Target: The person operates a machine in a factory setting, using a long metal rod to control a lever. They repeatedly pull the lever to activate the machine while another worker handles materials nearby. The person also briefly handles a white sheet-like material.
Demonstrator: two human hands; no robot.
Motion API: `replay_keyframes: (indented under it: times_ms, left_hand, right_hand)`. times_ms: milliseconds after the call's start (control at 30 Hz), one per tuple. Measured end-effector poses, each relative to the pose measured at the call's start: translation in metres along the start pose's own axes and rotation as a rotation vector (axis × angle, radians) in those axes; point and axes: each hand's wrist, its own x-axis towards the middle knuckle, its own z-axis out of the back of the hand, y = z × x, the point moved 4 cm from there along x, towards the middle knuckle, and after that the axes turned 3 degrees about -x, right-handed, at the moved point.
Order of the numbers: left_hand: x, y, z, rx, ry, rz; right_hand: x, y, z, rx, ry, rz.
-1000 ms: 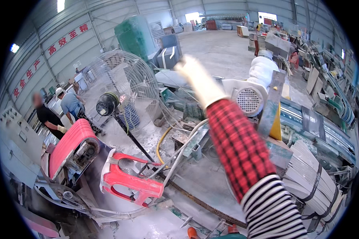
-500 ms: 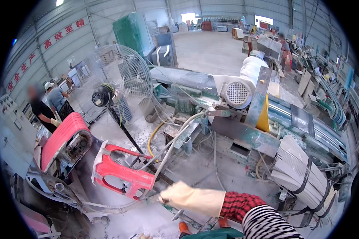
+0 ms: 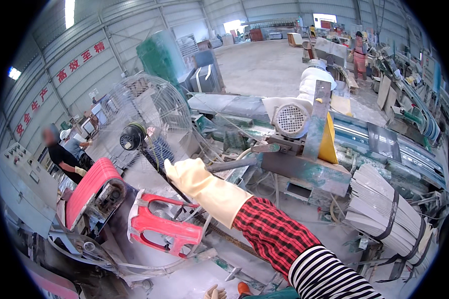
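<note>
Cream rubber gloves covered both hands: at the near edge, the left hand [image 3: 214, 293] showed only in part, its grip impossible to tell. Beyond a tipped red stool [image 3: 157, 222], the right hand [image 3: 192, 182] closed around the left end of a grey bar [image 3: 234, 165], left of a pale motor [image 3: 292, 119]. A wire-caged fan [image 3: 133, 136] stood farther left, near a person in black [image 3: 61, 153].

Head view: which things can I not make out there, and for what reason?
In the head view:
Left hand: mostly cut off by the lower edge.
Grey bar: near end hidden by the right hand; grip unclear.
Distant person in pink: too small to see the hands' work.
</note>
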Motion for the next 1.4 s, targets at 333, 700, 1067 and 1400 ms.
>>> replay_keyframes:
  times_ms: [333, 700, 1067, 1400]
  left_hand:
    - [0.036, 0.041, 0.068, -0.059, -0.162, 0.058]
    - [0.043, 0.021, 0.061, -0.043, -0.109, 0.049]
    - [0.056, 0.032, 0.047, -0.029, -0.082, 0.021]
    - [0.152, -0.045, -0.08, -0.149, 0.256, -0.005]
  right_hand:
    - [0.034, -0.007, -0.038, -0.078, 0.198, -0.059]
    - [0.027, -0.043, -0.045, -0.064, 0.465, -0.225]
    - [-0.129, 0.043, 0.027, -0.008, 0.892, 0.262]
    - [-0.224, 0.031, 0.085, 0.053, 0.819, 0.262]
